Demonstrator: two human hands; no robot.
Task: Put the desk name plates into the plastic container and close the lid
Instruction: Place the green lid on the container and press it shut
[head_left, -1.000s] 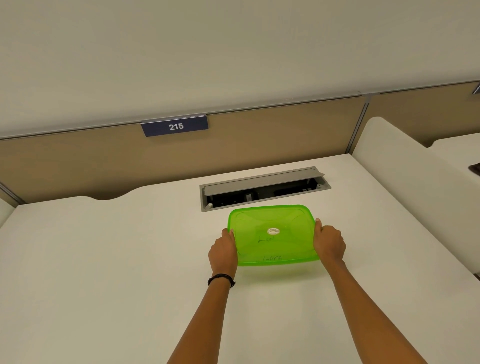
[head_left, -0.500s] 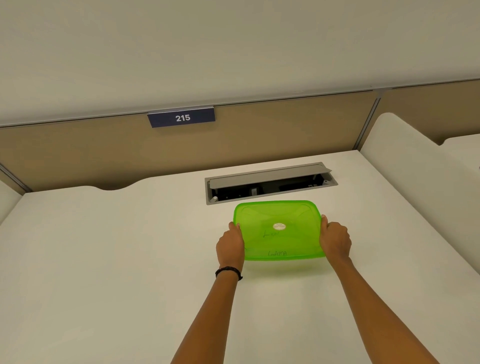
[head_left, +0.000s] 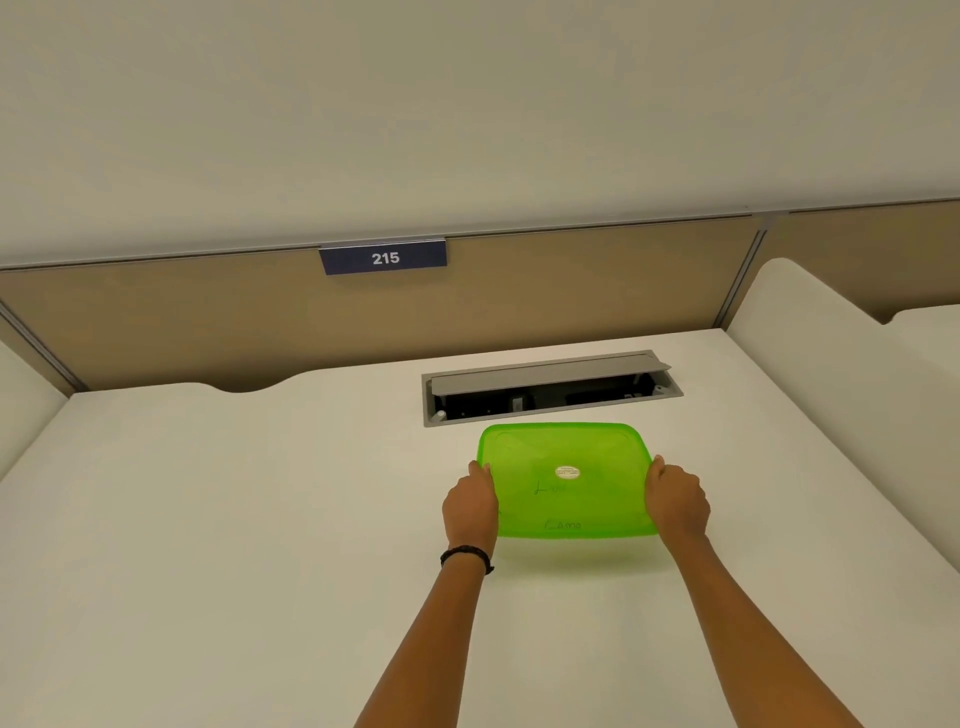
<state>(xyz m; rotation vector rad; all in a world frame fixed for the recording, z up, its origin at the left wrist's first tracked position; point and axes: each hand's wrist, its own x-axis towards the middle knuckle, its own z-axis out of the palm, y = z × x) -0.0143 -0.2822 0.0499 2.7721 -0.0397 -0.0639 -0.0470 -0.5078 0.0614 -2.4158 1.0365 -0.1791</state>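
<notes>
Fingers: those of the left hand (head_left: 470, 512) curl onto the left edge of the green plastic container (head_left: 569, 480), those of the right hand (head_left: 675, 501) onto its right edge; both clamped on it.
Container: translucent green, lid on top, a round sticker (head_left: 567, 472) and handwritten marks on the lid; it sits low over the white worktop (head_left: 234, 545), whether touching I cannot tell.
Far side: open cable hatch (head_left: 550, 387) just beyond the container.
Name plate: blue "215" plate (head_left: 383, 257) on the tan partition (head_left: 156, 322), well apart.
Left wrist: dark band (head_left: 466, 555).
</notes>
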